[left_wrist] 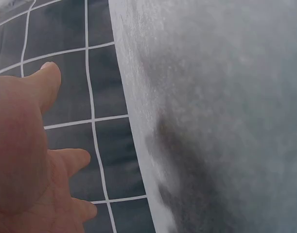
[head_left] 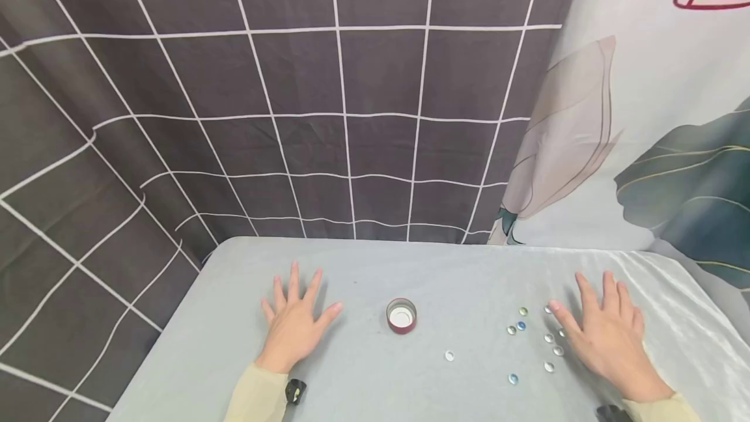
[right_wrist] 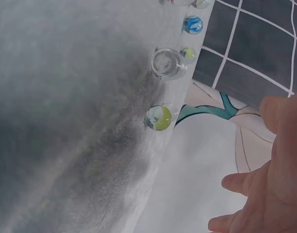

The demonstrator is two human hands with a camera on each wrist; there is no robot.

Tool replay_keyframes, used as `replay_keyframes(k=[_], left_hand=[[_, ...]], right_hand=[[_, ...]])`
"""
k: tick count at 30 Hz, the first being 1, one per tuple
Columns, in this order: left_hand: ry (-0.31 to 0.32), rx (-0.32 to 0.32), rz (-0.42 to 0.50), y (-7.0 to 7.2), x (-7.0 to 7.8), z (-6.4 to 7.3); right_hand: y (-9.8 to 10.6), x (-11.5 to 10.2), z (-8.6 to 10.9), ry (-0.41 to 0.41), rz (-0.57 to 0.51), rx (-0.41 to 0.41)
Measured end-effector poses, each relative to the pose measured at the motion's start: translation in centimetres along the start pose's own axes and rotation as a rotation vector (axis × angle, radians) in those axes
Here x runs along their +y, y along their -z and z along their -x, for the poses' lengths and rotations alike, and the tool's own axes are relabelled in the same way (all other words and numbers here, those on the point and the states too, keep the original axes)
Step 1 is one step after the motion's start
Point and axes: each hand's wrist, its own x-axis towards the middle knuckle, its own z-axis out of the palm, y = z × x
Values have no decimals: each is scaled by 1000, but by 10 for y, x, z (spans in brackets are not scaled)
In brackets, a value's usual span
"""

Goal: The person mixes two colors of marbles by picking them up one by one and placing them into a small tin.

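My left hand (head_left: 293,331) is over the left part of the table, fingers spread and holding nothing. To its right stands a small round lid (head_left: 401,327), dark red outside and whitish inside, open side up. Several glass marbles lie scattered toward the right, among them a blue marble (head_left: 521,325), a green marble (head_left: 523,311) and a lone clear marble (head_left: 449,355). My right hand (head_left: 612,344) spreads its fingers just right of them, overlapping some in the head view. In the right wrist view, a yellow-swirled marble (right_wrist: 159,118) and a larger-looking clear marble (right_wrist: 167,64) show.
A pale grey-blue cloth (head_left: 363,272) covers the table. Behind and to the left hangs a dark curtain (head_left: 381,83) with a white grid. At the back right is a white curtain (head_left: 580,213) with large leaf prints.
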Motion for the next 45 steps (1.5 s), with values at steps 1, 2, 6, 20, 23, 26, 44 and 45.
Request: replay_keyframes(k=[1, 2, 6, 20, 23, 26, 44, 45], left_hand=[[-1, 0, 0, 0, 1, 0], [-1, 0, -3, -1, 1, -1], [-6, 7, 5, -1, 4, 0], [21, -16, 41, 2, 10, 4], [23, -16, 43, 3, 13, 4], [22, -13, 45, 2, 15, 4], [-37, -4, 74, -7, 27, 4], [-41, -2, 77, -8, 28, 3]], right_hand=[[0, 0, 0, 0, 0, 2], [0, 1, 0, 1, -1, 4], [1, 2, 1, 0, -5, 7], [0, -2, 2, 1, -13, 1], [-2, -2, 3, 4, -17, 12], [-3, -3, 4, 9, -27, 24], [-6, -11, 7, 50, -60, 69], [-6, -11, 7, 54, -61, 72]])
